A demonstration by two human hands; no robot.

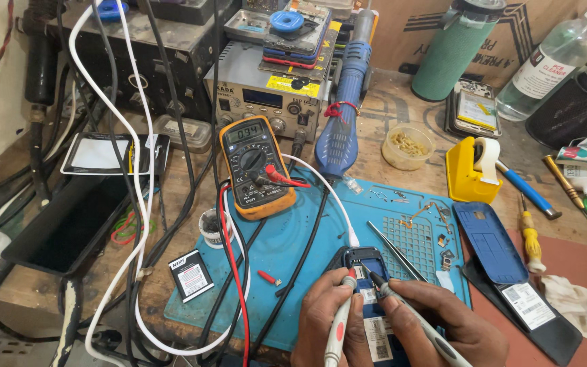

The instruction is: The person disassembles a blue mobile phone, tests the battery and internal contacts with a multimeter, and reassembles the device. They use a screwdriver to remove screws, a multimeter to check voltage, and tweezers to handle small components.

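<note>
Red probe [340, 319] (left hand [324, 316]) and black probe [409, 316] (right hand [443, 323]), both gripped, point up-screen onto the phone [368, 265].

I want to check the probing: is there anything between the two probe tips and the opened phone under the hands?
Nothing visible. The red probe in the left hand and the black probe in the right hand both reach the opened phone directly.

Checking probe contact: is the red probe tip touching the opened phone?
Touching. The head view shows the red probe in the left hand, tip resting on the opened phone.
</note>
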